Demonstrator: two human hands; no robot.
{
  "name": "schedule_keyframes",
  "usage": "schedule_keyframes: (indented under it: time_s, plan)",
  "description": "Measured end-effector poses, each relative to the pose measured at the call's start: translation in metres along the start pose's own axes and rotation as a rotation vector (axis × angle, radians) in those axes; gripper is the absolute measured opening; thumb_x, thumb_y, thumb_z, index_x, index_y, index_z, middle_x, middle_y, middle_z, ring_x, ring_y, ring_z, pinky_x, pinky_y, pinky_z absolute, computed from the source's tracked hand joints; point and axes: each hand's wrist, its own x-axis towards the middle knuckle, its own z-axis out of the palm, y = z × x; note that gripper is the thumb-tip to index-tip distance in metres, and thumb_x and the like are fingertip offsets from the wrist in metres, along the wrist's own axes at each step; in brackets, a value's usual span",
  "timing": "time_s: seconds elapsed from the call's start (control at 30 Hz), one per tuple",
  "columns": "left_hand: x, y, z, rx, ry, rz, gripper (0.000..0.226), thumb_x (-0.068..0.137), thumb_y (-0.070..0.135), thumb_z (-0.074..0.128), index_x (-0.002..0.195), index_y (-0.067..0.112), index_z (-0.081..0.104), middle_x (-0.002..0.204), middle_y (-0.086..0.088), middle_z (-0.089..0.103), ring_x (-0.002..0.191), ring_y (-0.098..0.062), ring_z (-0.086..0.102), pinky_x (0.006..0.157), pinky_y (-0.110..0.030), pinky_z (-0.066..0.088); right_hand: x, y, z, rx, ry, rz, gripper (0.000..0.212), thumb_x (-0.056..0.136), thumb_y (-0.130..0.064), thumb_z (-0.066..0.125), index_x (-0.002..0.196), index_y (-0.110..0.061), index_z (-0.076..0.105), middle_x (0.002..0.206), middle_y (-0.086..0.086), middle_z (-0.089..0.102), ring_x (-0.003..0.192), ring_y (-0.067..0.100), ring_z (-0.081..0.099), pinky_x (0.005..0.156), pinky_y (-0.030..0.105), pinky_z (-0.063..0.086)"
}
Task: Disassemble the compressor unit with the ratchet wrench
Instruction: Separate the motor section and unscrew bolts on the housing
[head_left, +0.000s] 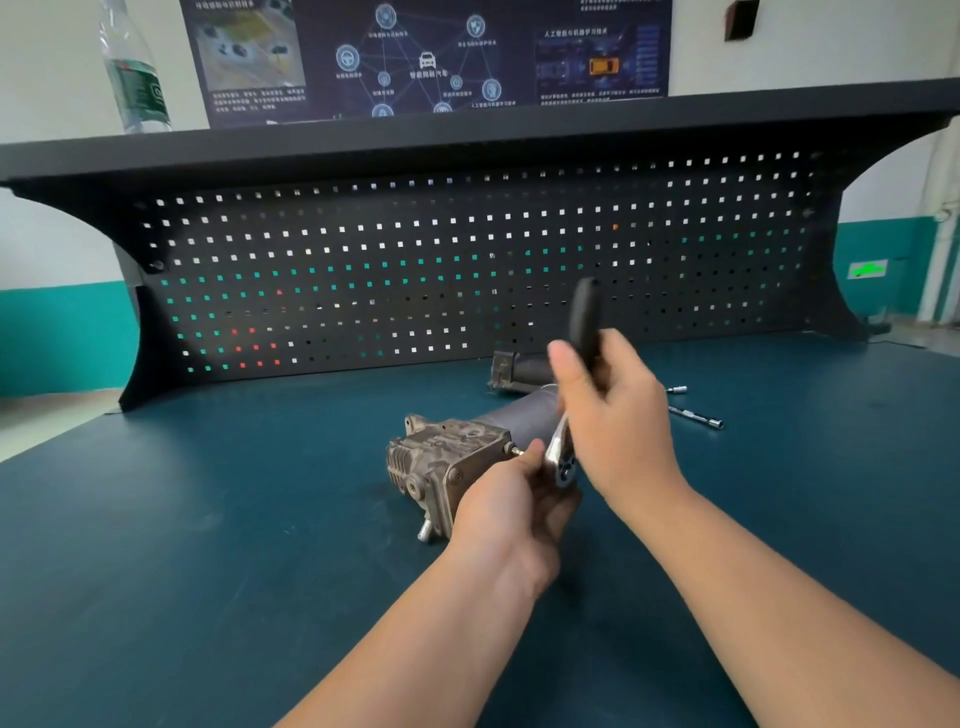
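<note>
The compressor unit (457, 457) lies near the middle of the desk (208, 519). The right hand (618, 415) grips the ratchet wrench (571, 395) by its black handle, and the left hand (511, 493) pinches its head near a bolt. If the socket sits badly, it may slip and round the bolt.

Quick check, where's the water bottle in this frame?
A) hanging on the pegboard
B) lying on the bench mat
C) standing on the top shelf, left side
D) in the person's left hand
C: the water bottle stands upright on the top shelf at the left, above the pegboard, while the left hand is down at the ratchet wrench head by the compressor unit.
</note>
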Motion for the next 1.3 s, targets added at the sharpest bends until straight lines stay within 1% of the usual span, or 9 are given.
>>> schedule_keyframes:
  time_s: [0.1,0.17,0.33,0.4,0.67,0.9,1.07,1.17,1.3]
  plan:
    - [-0.002,0.000,0.001,0.012,0.009,-0.009,0.016,0.091,0.008,0.055,0.100,-0.003,0.063,0.083,-0.015,0.066,0.074,-0.024,0.063,0.070,-0.033,0.053,0.009,0.013,0.000,0.209,0.138,0.653,0.032,0.095,-0.037,0.050,0.070,-0.017,0.050,0.061,0.004,0.056,0.043,0.016,0.047,0.045,0.025,0.039]
    - [-0.002,0.000,0.002,0.018,0.021,-0.010,0.019,0.092,0.009,0.055,0.104,-0.004,0.062,0.088,-0.016,0.066,0.076,-0.025,0.063,0.069,-0.034,0.052,0.011,0.014,0.000,0.285,0.141,0.744,0.032,0.096,-0.036,0.050,0.071,-0.015,0.050,0.062,0.006,0.056,0.042,0.014,0.045,0.041,0.022,0.036]
    - [-0.005,0.000,0.003,0.022,-0.010,-0.009,0.016,0.091,0.011,0.056,0.080,0.007,0.066,0.061,-0.005,0.066,0.053,-0.016,0.063,0.051,-0.025,0.054,-0.009,-0.006,0.004,-0.033,-0.064,-0.266,0.022,0.088,-0.044,0.055,0.080,-0.023,0.052,0.055,-0.012,0.047,0.052,0.002,0.047,0.052,0.013,0.035]
    - [-0.005,0.002,0.002,0.029,-0.006,-0.016,0.020,0.089,0.009,0.056,0.070,0.010,0.064,0.055,-0.001,0.062,0.051,-0.014,0.059,0.047,-0.022,0.049,-0.013,-0.006,0.007,-0.044,-0.144,-0.385,0.025,0.088,-0.042,0.056,0.084,-0.017,0.053,0.055,-0.012,0.044,0.051,0.001,0.046,0.049,0.009,0.032]
    - [-0.005,0.001,0.005,0.026,0.036,-0.019,0.027,0.092,0.013,0.056,0.112,-0.005,0.059,0.095,-0.018,0.068,0.077,-0.026,0.065,0.064,-0.033,0.056,0.008,0.023,0.004,0.352,0.190,0.932,0.030,0.097,-0.036,0.048,0.078,-0.013,0.049,0.065,0.007,0.056,0.043,0.014,0.043,0.038,0.020,0.035]
    - [-0.004,0.002,0.001,0.051,-0.014,-0.017,0.025,0.092,0.007,0.052,0.071,0.004,0.066,0.056,-0.006,0.067,0.047,-0.015,0.065,0.043,-0.023,0.054,-0.010,-0.008,0.006,-0.064,-0.139,-0.352,0.020,0.092,-0.041,0.049,0.089,-0.022,0.052,0.061,-0.011,0.052,0.057,0.006,0.049,0.053,0.018,0.039]
    - [-0.004,0.003,0.003,0.063,0.030,-0.016,0.018,0.093,0.007,0.051,0.103,-0.004,0.062,0.087,-0.016,0.069,0.070,-0.023,0.064,0.062,-0.032,0.055,0.005,0.011,0.004,0.070,0.137,0.465,0.031,0.095,-0.042,0.047,0.075,-0.017,0.049,0.071,0.006,0.061,0.061,0.021,0.056,0.057,0.033,0.046]
    - [-0.002,0.001,0.004,0.077,0.047,-0.010,0.028,0.093,0.008,0.053,0.117,-0.004,0.058,0.111,-0.020,0.065,0.081,-0.025,0.062,0.064,-0.031,0.054,0.010,0.021,0.002,0.376,0.159,0.974,0.032,0.098,-0.035,0.046,0.075,-0.013,0.047,0.063,0.008,0.055,0.035,0.011,0.044,0.036,0.018,0.032]
    - [-0.004,-0.001,0.003,0.078,0.038,-0.003,0.024,0.092,0.015,0.057,0.107,-0.002,0.064,0.101,-0.017,0.069,0.075,-0.024,0.066,0.062,-0.031,0.056,0.003,0.008,0.002,0.116,0.099,0.329,0.029,0.095,-0.042,0.048,0.075,-0.022,0.049,0.066,0.000,0.058,0.053,0.015,0.050,0.055,0.030,0.040]
